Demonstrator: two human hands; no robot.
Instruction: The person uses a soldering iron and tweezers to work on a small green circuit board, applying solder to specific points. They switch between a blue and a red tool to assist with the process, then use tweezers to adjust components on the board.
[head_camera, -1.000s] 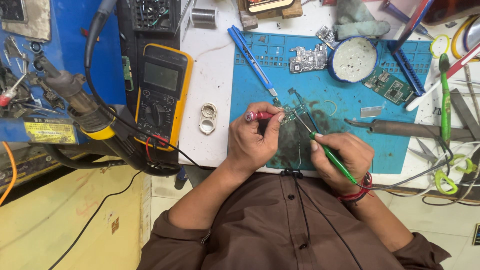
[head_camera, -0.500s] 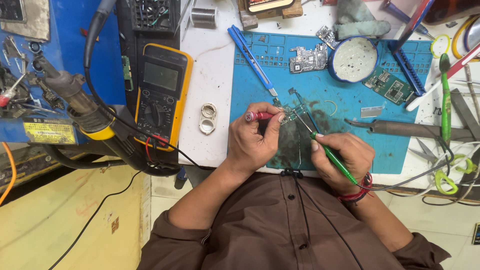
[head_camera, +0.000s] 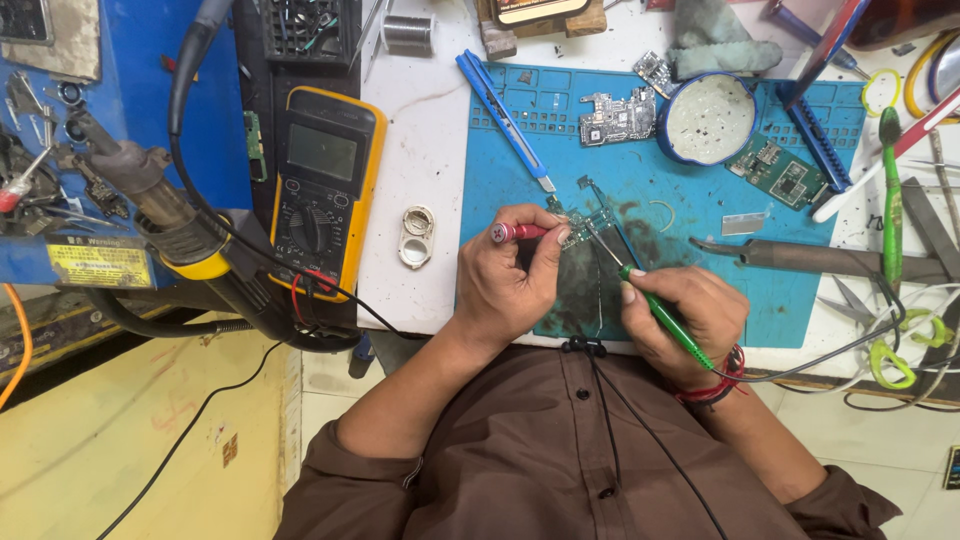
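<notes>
left hand (head_camera: 510, 285) clamps red-handled tool (head_camera: 518, 233), steadying small board (head_camera: 585, 228) | right hand (head_camera: 690, 315) grips green iron (head_camera: 660, 312), tip angled onto board | blue mat (head_camera: 790, 300) at desk's near edge

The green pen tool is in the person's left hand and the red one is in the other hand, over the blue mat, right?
Not quite. The head view shows the green pen tool in the right hand; the left hand holds the red one, over the blue mat.
</notes>
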